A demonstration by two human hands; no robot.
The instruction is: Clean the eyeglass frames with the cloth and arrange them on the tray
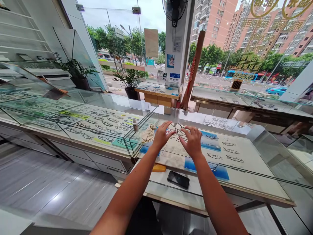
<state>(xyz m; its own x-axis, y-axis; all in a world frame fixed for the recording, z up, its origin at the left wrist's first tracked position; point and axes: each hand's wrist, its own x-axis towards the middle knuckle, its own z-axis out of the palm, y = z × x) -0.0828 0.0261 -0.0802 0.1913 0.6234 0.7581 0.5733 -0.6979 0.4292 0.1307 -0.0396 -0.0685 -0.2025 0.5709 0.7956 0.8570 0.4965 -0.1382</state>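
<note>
My left hand [161, 135] and my right hand [192, 141] are raised over the glass display counter [168, 158]. Between them is a pair of dark-rimmed eyeglasses [180, 125], pinched at its two sides by thumbs and fingers. Other frames lying under the glass show behind it, so its outline is partly hard to pick out. Left of my left hand, a crumpled beige cloth [148, 133] rests on the counter, and a small white bottle [135, 125] stands beside it.
A black phone [178, 180] and a yellow-orange object [158, 168] lie at the counter's near side. Rows of eyeglasses [231, 150] sit inside the case, some on blue sheets. Another long glass case [97, 122] extends left. Potted plants [132, 86] stand by the window.
</note>
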